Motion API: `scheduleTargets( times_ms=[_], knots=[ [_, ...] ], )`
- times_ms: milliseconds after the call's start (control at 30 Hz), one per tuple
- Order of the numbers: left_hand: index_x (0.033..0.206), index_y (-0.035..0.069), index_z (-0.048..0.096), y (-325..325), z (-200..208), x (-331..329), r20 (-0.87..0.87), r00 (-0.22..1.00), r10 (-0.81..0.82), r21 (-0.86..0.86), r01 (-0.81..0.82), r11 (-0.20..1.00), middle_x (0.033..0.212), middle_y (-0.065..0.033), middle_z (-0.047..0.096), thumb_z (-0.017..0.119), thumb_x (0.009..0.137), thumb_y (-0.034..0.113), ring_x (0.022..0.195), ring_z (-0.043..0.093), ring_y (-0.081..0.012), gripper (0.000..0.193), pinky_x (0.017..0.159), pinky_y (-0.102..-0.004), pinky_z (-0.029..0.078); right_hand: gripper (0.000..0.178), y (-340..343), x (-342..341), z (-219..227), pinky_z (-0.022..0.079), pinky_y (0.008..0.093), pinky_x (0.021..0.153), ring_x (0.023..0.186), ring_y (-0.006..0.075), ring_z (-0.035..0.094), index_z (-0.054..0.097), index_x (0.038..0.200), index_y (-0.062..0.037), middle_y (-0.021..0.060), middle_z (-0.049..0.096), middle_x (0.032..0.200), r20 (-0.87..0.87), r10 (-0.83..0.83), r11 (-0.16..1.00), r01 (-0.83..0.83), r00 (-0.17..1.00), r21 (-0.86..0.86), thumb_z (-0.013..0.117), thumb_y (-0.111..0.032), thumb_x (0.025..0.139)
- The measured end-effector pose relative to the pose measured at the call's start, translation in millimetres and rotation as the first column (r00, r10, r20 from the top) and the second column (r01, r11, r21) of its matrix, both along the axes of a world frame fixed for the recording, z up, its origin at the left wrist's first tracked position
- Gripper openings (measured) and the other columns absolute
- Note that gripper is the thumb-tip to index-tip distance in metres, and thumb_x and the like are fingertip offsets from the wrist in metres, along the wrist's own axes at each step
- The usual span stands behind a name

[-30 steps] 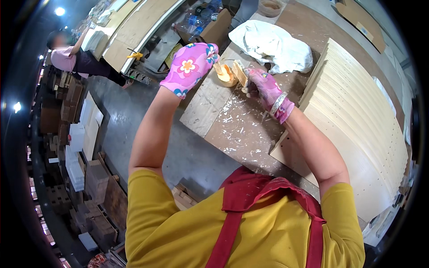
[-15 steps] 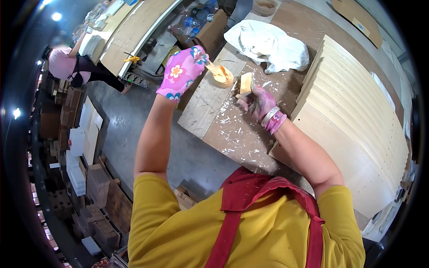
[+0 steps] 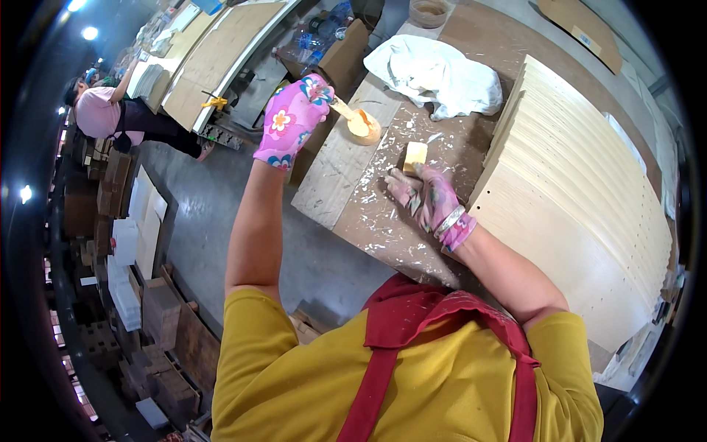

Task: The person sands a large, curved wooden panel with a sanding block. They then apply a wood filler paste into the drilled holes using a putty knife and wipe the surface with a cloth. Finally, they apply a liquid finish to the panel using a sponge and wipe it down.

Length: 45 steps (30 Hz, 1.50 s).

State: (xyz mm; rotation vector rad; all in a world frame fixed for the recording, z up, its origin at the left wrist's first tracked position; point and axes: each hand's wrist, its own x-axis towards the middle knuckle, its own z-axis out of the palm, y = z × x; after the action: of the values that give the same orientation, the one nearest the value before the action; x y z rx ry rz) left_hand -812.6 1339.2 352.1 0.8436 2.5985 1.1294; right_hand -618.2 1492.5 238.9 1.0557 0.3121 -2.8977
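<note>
My left hand [image 3: 291, 118], in a clean pink flowered glove, is closed around the handle of a scoop [image 3: 375, 138] over the left part of the bench. Its rounded bowl holds pale orange paste [image 3: 360, 125]. To its right, my right hand [image 3: 431, 195] wears a stained pink glove with a pale band at the wrist. Thumb and fingertips pinch the near end of a small, flat, pale-yellow rectangular piece [image 3: 415, 155], its far end pointing away from me. The other fingers are partly spread. Whether the piece is a scraper blade, I cannot tell.
Fanned, stacked pale wooden panels [image 3: 567, 221] with small holes cover the bench's right side. A white cloth [image 3: 434, 74] and a round tub [image 3: 428, 12] lie farther back. White flakes dot the brown bench top [image 3: 383, 228]. Another person [image 3: 103, 110] works at a far-left table.
My right hand has drawn slightly toward me with the pale-yellow piece, which has turned to show its lighter face. The left hand and scoop have shifted slightly left.
</note>
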Motion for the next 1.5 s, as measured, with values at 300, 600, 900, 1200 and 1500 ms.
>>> scheduleTargets(
  times_ms=[300, 600, 900, 1200, 1500],
  knots=[
    [0.089, 0.0, 0.061, -0.6, 0.0, 5.5, 0.063, 0.998, 0.023, 0.105, -0.03, 0.994, 0.068, -0.0023, 0.058, 0.059, 0.093, 0.014, 0.06, 0.053, -0.0088, 0.015, 0.058, -0.0244, 0.042, 0.025, -5.2, 20.4, -14.9, 0.059, 0.0413, 0.087, 0.105, 0.0367, 0.063, 0.042, 0.121, 0.0025, 0.022, 0.055, 0.128, 0.023, 0.082, 0.996, -0.082, 0.996, -0.022, 0.04, -0.014, 0.101],
    [0.09, 0.0, 0.06, -1.3, -10.3, 5.6, 0.167, 0.984, 0.053, 0.183, -0.084, 0.979, 0.07, -0.0024, 0.058, 0.061, 0.093, 0.014, 0.061, 0.053, -0.0093, 0.014, 0.058, -0.0239, 0.042, 0.035, -4.2, 26.5, -23.3, 0.059, 0.0397, 0.081, 0.094, 0.032, 0.067, 0.046, 0.123, 0.0015, 0.0214, 0.061, 0.118, 0.01, 0.13, 0.983, -0.13, 0.992, 0.128, 0.048, -0.026, 0.1],
    [0.096, 0.0, 0.062, -5.5, -10.4, 7.6, 0.229, 0.969, 0.096, 0.28, -0.16, 0.947, 0.073, -0.0049, 0.062, 0.061, 0.094, 0.015, 0.065, 0.06, -0.0098, 0.016, 0.058, -0.0234, 0.048, 0.033, -11.1, 22.2, -28.2, 0.059, 0.0406, 0.081, 0.095, 0.0326, 0.065, 0.046, 0.124, 0.0011, 0.0177, 0.06, 0.111, 0.005, 0.016, 0.988, -0.017, 1.0, 0.151, 0.052, -0.019, 0.098],
    [0.105, 0.0, 0.06, -25.5, -38.9, 4.5, 0.471, 0.876, 0.102, 0.445, -0.336, 0.83, 0.079, -0.0097, 0.067, 0.061, 0.095, 0.023, 0.061, 0.066, -0.0157, 0.025, 0.054, -0.0243, 0.05, 0.028, 12.5, -13.8, -2.2, 0.061, 0.0377, 0.078, 0.094, 0.0289, 0.068, 0.046, 0.124, -0.0051, 0.0136, 0.061, 0.109, -0.242, 0.075, 0.963, -0.008, 0.967, 0.268, 0.052, -0.012, 0.098],
    [0.093, 0.004, 0.053, -23.5, -90.7, 24.1, 0.687, 0.671, -0.278, 0.712, -0.545, 0.444, 0.077, -0.0065, 0.055, 0.058, 0.095, 0.015, 0.067, 0.052, -0.0165, 0.013, 0.056, -0.0254, 0.039, 0.029, 8.7, -60.0, 13.0, 0.061, 0.0357, 0.074, 0.096, 0.0277, 0.067, 0.046, 0.129, -0.0079, 0.015, 0.059, 0.118, -0.265, 0.157, 0.971, -0.1, 0.951, 0.218, 0.039, -0.02, 0.104]
  ],
)
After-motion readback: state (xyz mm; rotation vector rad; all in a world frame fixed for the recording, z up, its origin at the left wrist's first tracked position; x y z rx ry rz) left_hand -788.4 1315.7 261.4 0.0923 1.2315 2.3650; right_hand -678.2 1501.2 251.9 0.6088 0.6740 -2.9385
